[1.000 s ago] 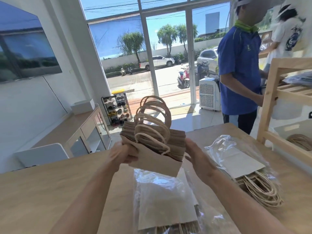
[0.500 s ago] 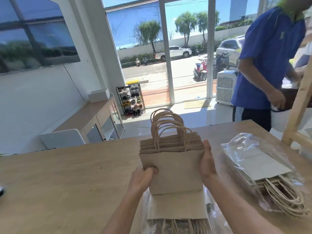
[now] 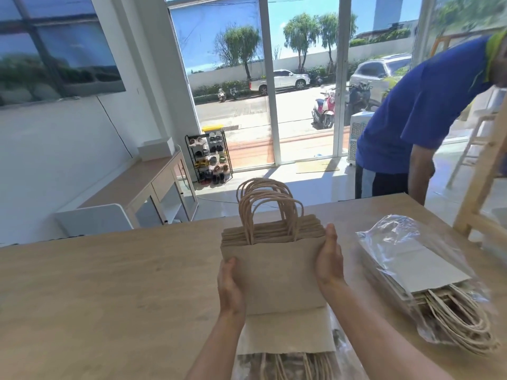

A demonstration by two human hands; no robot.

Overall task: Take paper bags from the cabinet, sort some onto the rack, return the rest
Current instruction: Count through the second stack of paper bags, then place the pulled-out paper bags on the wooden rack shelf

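Since the earlier frame the left hand (image 3: 230, 286) had shifted from the stack's bottom corner up to its left edge. The long light wooden table (image 3: 109, 283) carried two clear plastic packs of bags (image 3: 417, 272). Above it, the stack of brown paper bags with twisted handles (image 3: 274, 267) stood upright, clamped between both hands; the right hand (image 3: 329, 259) lay flat against its right edge

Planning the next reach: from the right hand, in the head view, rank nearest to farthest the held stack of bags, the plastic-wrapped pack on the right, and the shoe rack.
1. Held stack of bags, against the right hand.
2. Plastic-wrapped pack, on the table, right.
3. Shoe rack, by the window.
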